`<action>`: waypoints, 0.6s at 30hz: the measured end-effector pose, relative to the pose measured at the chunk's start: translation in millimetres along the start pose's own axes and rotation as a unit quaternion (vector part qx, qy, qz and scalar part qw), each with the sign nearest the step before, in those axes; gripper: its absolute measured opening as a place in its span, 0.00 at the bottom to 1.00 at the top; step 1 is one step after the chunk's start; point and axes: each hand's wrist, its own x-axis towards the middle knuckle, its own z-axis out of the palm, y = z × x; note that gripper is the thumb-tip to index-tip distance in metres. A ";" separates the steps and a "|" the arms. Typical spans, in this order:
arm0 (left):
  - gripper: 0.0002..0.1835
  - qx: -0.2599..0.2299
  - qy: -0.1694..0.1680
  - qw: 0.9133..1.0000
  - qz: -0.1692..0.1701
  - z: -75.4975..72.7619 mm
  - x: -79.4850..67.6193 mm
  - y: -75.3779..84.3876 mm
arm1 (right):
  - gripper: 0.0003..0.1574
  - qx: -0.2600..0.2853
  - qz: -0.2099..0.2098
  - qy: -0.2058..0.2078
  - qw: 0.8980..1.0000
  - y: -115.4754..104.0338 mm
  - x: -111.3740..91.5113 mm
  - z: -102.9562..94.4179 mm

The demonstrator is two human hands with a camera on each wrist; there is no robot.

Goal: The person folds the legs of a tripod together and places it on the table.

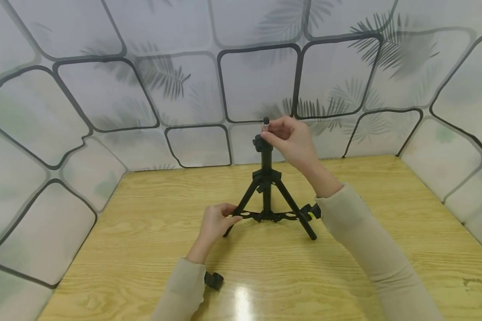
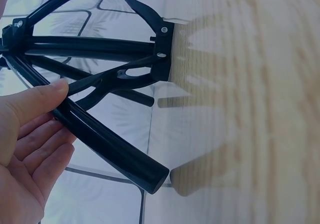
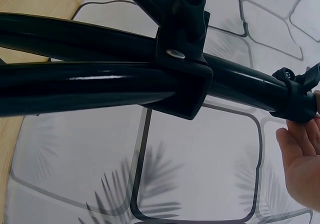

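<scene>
A black tripod [image 1: 267,160] stands upright on the wooden table with its legs spread. My left hand [image 1: 217,223] pinches one tripod leg [image 2: 112,146], thumb on the near side where the flat brace [image 2: 132,74] joins it and fingers behind. At the top, my right hand [image 1: 291,138] pinches a short light-coloured post with a black tip [image 1: 266,121] between thumb and fingers. Just below it sits the black collar [image 3: 299,101] with its knob, at the head of the centre column. In the right wrist view the fingertips run out of frame beside that collar.
The wooden table [image 1: 152,249] meets a patterned cloth backdrop [image 1: 197,147] behind the tripod and at both sides. Small black devices show by the left cuff [image 1: 189,276] and the right cuff [image 1: 337,205].
</scene>
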 end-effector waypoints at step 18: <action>0.12 -0.002 0.014 1.000 0.014 2.3 0.8 -0.6 | 0.14 -0.013 -0.011 0.011 1.000 2.0 -0.9 1.2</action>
